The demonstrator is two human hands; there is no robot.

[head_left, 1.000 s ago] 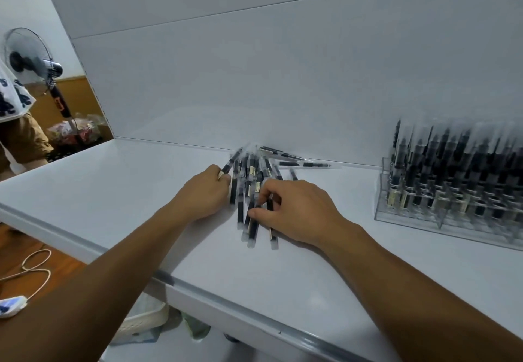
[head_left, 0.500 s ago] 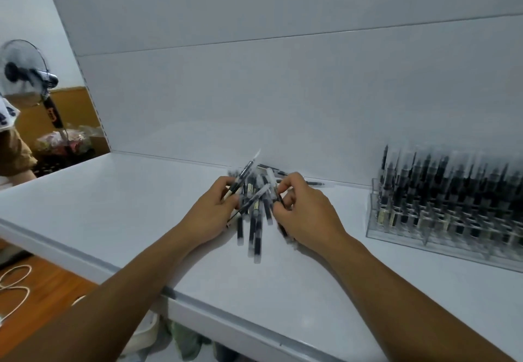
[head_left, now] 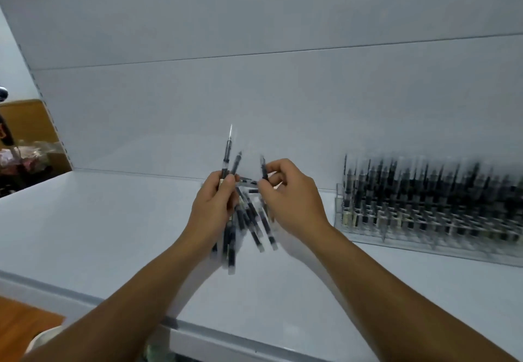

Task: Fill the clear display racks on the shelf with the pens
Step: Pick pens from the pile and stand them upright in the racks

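The left hand (head_left: pixel 215 206) has lifted the pens (head_left: pixel 230 248) off the shelf (head_left: pixel 260 291), where they lay spread a moment ago, and now grips them as a loose fan, tips up. The right hand (head_left: pixel 291 200) pinches one pen near its tip, so loading can probably begin. The pens are slim and clear-barrelled with black cores, blurred here; the rack (head_left: pixel 338 208), well apart at right, already looks nearly full.

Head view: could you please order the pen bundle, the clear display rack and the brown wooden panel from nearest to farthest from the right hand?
1. Pen bundle, touching the right hand, on its left.
2. Clear display rack, to its right.
3. Brown wooden panel, far left.
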